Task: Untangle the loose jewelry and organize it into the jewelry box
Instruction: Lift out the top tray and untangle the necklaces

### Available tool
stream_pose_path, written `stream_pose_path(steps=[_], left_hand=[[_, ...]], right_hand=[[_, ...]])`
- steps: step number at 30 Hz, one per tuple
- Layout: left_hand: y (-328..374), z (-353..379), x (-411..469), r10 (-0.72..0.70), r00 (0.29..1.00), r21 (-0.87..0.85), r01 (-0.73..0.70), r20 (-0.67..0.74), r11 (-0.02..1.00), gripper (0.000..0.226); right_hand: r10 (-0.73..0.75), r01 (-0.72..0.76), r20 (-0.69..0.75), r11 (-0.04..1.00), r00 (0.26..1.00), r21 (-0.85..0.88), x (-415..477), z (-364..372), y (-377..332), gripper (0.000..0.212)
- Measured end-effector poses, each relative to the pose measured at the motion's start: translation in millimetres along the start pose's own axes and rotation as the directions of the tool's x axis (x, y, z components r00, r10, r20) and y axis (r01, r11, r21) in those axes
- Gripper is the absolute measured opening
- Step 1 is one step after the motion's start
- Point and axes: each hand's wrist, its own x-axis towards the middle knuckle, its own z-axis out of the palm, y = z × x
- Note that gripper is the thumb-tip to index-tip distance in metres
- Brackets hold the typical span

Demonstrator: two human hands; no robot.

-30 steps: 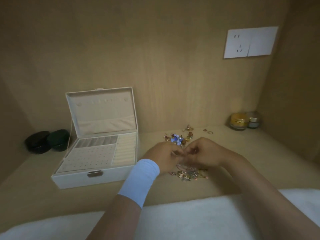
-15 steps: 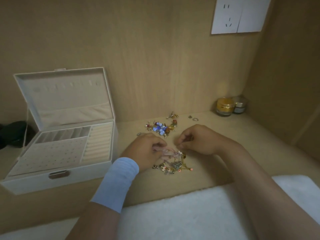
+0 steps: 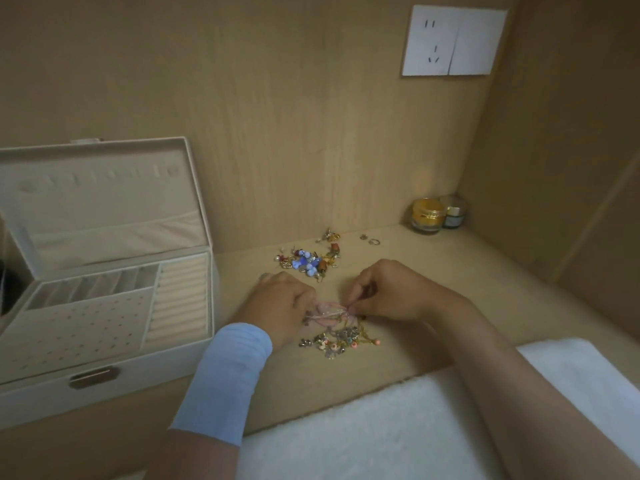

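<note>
So we've got a light wood-grain tabletop (image 3: 467, 271) tucked into a boxed-in nook with the same wood panels behind and to the right, and a white wall socket (image 3: 453, 40) up high. Along the near edge of the tabletop lies a fluffy white towel (image 3: 398, 420).

Left of the hands sits the jewelry box (image 3: 104, 296), cream and rectangular, lid tipped up and back, with a metal clasp on the front. Inside we see a flat panel dotted with little holes, a row of narrow slots behind it, and soft ribbed rolls down the right side.

Our left hand (image 3: 280, 306), with a pale blue band on the wrist, and our right hand (image 3: 391, 292) both pinch a thin pinkish-gold chain (image 3: 329, 311) that runs roughly left to right between them. Just in front of the hands is a tangled pile (image 3: 337, 339) of gold chain bits and small coral beads. Behind the hands there's a second cluster (image 3: 308, 261) with blue and reddish beads, and two small rings (image 3: 370, 239) lie near it. A gold-lidded jar (image 3: 427, 214) and a smaller jar (image 3: 453, 213) sit in the far corner.
</note>
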Motion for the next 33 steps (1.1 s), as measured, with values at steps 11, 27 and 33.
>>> stream_pose_path(steps=[11, 27, 33], left_hand=[[5, -8, -6, -0.093, 0.987, -0.13, 0.076, -0.129, 0.989, 0.017], [11, -20, -11, -0.212, 0.964, -0.483, 0.112, -0.158, 0.868, 0.013], [8, -15, -12, -0.19, 0.969, -0.054, 0.184, -0.157, 0.981, 0.012]], right_hand=[[-0.009, 0.014, -0.076, 0.998, 0.997, 0.061, 8, -3, 12, 0.013], [-0.065, 0.099, -0.094, 0.896, 0.993, 0.432, 7, 0, 2, 0.018], [-0.022, 0.013, 0.064, 0.99, 0.998, 0.143, -3, -26, 22, 0.017]])
